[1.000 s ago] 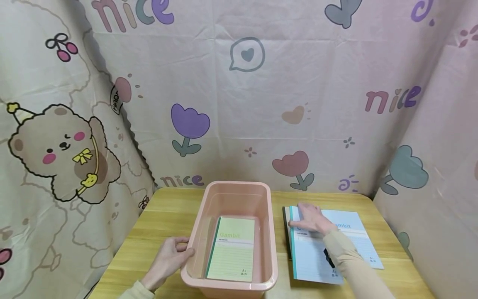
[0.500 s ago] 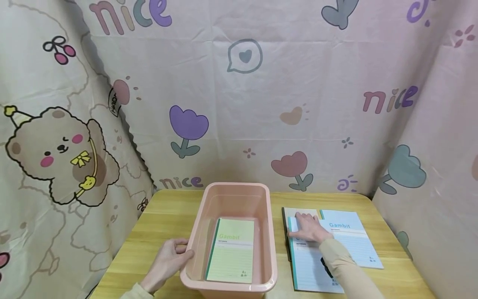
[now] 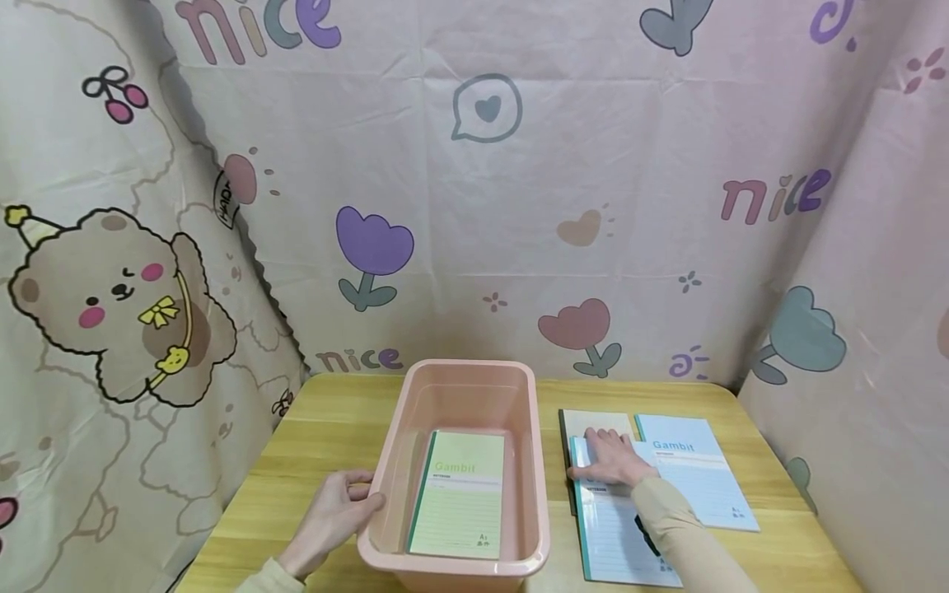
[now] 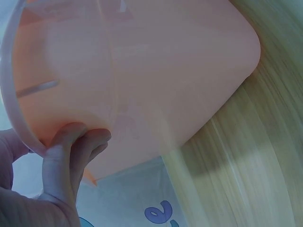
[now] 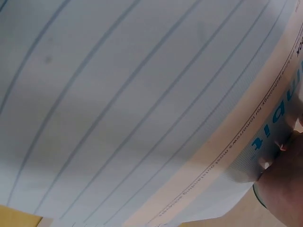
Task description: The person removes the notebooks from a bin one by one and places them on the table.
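My left hand (image 3: 341, 515) grips the left rim of a pink plastic tub (image 3: 542, 494); in the left wrist view its fingers (image 4: 59, 165) lie along one face of the wall. A green notebook (image 3: 460, 511) lies flat inside the tub. To the right, my right hand (image 3: 611, 461) holds a blue notebook (image 3: 615, 535) near its top edge, the thumb at the teal spine. Close up in the right wrist view, the blue notebook's lined cover (image 5: 128, 104) bows and fills most of the frame. Part of that notebook is hidden by the hand and sleeve.
Partly under the held notebook lies a pale notebook with a dark spine (image 3: 600, 420). Another blue notebook (image 3: 700, 469) lies beside it on the right. All rest on a wooden table (image 3: 296, 445). A printed curtain (image 3: 482, 206) hangs behind and along the sides.
My right hand has drawn the blue notebook toward me, uncovering the top of the pale notebook and more of the other blue one. The left hand and tub have stayed put.
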Available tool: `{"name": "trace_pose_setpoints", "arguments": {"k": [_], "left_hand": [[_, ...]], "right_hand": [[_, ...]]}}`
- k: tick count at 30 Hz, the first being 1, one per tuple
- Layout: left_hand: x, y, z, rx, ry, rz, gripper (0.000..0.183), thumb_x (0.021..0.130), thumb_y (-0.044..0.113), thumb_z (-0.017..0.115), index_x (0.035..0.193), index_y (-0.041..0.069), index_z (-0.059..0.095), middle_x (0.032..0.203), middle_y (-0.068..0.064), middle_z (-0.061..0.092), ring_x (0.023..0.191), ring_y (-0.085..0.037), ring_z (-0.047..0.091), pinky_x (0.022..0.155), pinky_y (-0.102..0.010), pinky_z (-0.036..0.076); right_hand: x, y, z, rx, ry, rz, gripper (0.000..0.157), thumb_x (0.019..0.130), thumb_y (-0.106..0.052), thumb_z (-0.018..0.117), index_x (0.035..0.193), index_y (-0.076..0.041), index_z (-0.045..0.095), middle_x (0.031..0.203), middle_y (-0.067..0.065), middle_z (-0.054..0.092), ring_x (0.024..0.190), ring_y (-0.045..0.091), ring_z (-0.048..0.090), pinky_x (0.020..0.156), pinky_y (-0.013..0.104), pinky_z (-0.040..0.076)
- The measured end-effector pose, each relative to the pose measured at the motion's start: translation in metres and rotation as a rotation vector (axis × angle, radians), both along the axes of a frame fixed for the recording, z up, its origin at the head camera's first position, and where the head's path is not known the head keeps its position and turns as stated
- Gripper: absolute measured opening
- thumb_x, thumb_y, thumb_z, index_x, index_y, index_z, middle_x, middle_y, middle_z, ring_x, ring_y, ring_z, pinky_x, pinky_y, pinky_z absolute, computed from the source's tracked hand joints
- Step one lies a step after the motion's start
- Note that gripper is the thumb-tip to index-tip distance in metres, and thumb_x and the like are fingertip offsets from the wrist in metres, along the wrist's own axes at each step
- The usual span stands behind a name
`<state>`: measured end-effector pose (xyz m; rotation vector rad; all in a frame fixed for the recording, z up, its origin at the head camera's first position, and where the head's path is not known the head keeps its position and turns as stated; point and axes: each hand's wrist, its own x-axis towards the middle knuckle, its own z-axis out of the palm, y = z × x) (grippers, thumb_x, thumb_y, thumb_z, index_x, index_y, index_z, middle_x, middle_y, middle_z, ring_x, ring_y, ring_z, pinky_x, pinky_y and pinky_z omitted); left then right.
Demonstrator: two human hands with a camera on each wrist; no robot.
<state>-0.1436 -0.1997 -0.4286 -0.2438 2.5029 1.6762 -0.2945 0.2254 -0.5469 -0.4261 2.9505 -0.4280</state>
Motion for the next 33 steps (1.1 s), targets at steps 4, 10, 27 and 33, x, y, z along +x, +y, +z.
{"name": "trace_pose_setpoints", "arguments": {"k": [4,10,27,33], "left_hand": [[0.000,0.000,0.000,-0.008,0.004,0.008,0.048,0.085,0.001,0.063,0.124,-0.023,0.052,0.103,-0.034,0.072,0.087,-0.033,0.075,0.074,-0.039,0.065],[0.001,0.001,-0.002,-0.011,0.005,0.016,0.048,0.084,0.001,0.064,0.124,-0.022,0.052,0.103,-0.033,0.072,0.087,-0.032,0.075,0.074,-0.039,0.065],[0.001,0.001,0.002,-0.017,0.013,0.014,0.046,0.085,0.000,0.064,0.124,-0.022,0.053,0.104,-0.034,0.072,0.088,-0.035,0.075,0.074,-0.041,0.065],[0.001,0.001,0.002,-0.018,0.008,0.014,0.045,0.084,0.001,0.063,0.122,-0.022,0.054,0.102,-0.033,0.072,0.086,-0.034,0.076,0.071,-0.040,0.066]], "right_hand": [[0.001,0.000,-0.002,0.007,-0.007,-0.002,0.093,0.075,-0.061,0.076,0.137,0.004,0.051,0.133,0.030,0.058,0.122,0.048,0.053,0.107,0.070,0.038],[0.004,-0.001,-0.001,0.020,0.033,0.003,0.085,0.072,-0.063,0.078,0.128,-0.003,0.058,0.119,0.019,0.061,0.110,0.038,0.054,0.099,0.062,0.045],[-0.006,-0.024,0.120,-0.008,0.403,0.081,0.061,0.089,-0.041,0.072,0.132,-0.001,0.055,0.115,0.021,0.057,0.102,0.040,0.050,0.077,0.047,0.042],[-0.003,-0.060,0.168,0.023,0.361,0.086,0.064,0.092,-0.044,0.067,0.136,0.001,0.052,0.123,0.023,0.056,0.107,0.042,0.049,0.084,0.053,0.043]]}}
